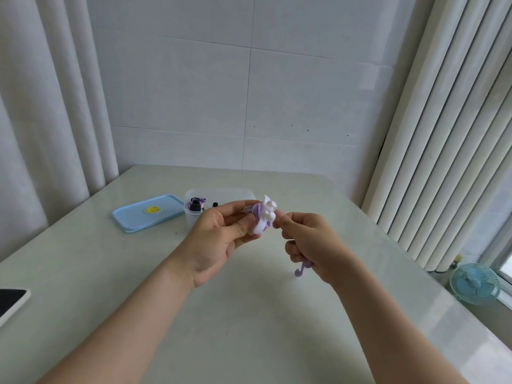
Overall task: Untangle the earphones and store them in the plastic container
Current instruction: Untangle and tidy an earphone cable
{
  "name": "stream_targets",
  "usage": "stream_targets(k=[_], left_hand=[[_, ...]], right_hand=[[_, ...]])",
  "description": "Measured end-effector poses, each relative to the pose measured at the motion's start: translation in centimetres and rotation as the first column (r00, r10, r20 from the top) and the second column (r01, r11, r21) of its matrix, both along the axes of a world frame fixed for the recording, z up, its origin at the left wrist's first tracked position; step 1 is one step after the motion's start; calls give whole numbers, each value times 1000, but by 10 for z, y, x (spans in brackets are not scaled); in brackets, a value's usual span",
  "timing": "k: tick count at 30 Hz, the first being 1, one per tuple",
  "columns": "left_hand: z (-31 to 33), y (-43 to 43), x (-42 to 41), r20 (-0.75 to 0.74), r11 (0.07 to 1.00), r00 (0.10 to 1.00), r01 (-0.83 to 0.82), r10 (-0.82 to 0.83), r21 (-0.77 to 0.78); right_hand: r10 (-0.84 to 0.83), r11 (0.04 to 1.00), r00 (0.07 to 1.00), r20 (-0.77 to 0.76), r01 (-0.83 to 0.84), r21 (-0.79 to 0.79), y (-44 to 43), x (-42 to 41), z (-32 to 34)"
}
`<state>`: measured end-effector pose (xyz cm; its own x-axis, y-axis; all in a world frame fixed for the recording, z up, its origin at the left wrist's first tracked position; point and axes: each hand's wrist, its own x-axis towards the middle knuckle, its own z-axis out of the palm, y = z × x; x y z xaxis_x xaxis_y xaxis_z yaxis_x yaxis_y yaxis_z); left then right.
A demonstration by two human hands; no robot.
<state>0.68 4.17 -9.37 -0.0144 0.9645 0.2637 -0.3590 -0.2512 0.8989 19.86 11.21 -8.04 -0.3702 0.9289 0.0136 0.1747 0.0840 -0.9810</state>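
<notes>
- Left grip [219, 234] pinches the coiled purple earphones [260, 216] between thumb and fingers, in the air above mid tabletop [249, 314].
- Right grip [307, 242] pinches the coil's white part [267, 209] (wrap or buds, can't tell). A loose purple end [300, 270] hangs below its curled fingers.
- Handling guess: light, soft, floppy cord that snags easily and is probably fragile at the buds. Hold the coil body and ease the free end out, no yanking.
- Plastic container [221, 194] sits open toward the far edge, other earphones [195, 205] inside, with the blue lid [149, 213] just left.
</notes>
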Motion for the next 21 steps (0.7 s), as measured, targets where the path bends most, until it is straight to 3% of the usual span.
stream_targets(k=[3,7,11,13,15,17,21], left_hand=[[1,3,-6,84,998,996,18,-13,-58],[1,4,-6,199,994,980,35,-15,-100],[-1,10,-6,239,990,967,-64,93,-126],[-6,13,-6,166,975,967,-174,196,-137],[-10,13,-4,-23,940,945,-326,325,-101],[-12,11,-3,-242,886,861,-464,448,-10],[-16,13,-3,-450,822,703,-552,551,144]], right_hand=[[-32,991,996,87,20,132,-1,-3,-1],[-99,938,927,363,-35,345,-7,-4,1],[104,944,919,380,-211,252,-19,-6,8],[226,932,904,364,-309,189,-25,-10,8],[294,917,880,374,-370,148,-29,-13,7],[336,904,858,388,-409,123,-32,-16,7],[350,907,875,334,-406,112,-32,-16,12]])
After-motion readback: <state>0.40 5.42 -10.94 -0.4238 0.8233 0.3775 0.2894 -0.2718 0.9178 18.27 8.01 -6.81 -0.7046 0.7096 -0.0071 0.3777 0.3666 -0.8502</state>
